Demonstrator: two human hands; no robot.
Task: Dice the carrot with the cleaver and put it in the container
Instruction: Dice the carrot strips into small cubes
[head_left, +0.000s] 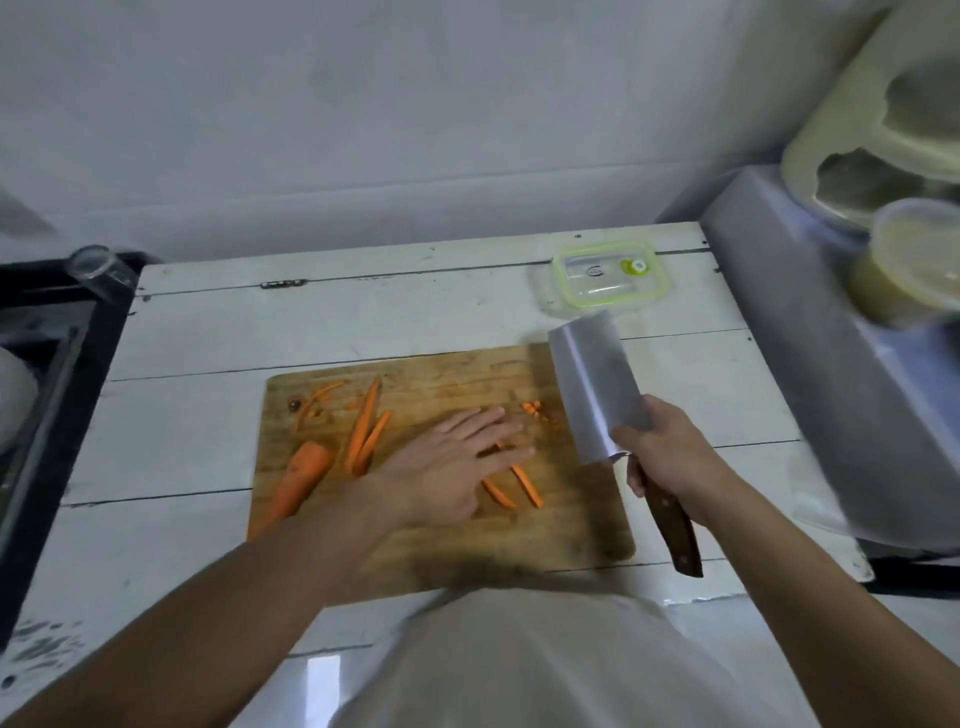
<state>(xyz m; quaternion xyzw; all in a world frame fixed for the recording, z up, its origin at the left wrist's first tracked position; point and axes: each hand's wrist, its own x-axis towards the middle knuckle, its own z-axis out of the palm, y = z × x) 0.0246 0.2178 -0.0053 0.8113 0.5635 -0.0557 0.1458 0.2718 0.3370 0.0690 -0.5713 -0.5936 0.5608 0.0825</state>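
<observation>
Right grip (662, 452) clamped on cleaver (597, 395), raised over the cutting board (415, 540) right edge. Left grip (457, 462) flat, fingers apart, on carrot strips (527, 486); carrot (298, 480) left, container (605, 278) beyond, bare counter (208, 332) between.

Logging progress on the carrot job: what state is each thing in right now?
Left hand: flat on carrot strips.
Right hand: grips cleaver, raised.
Carrot piece: uncut, on cutting board.
Diced bits: few, on board.
Container: lid on.
</observation>
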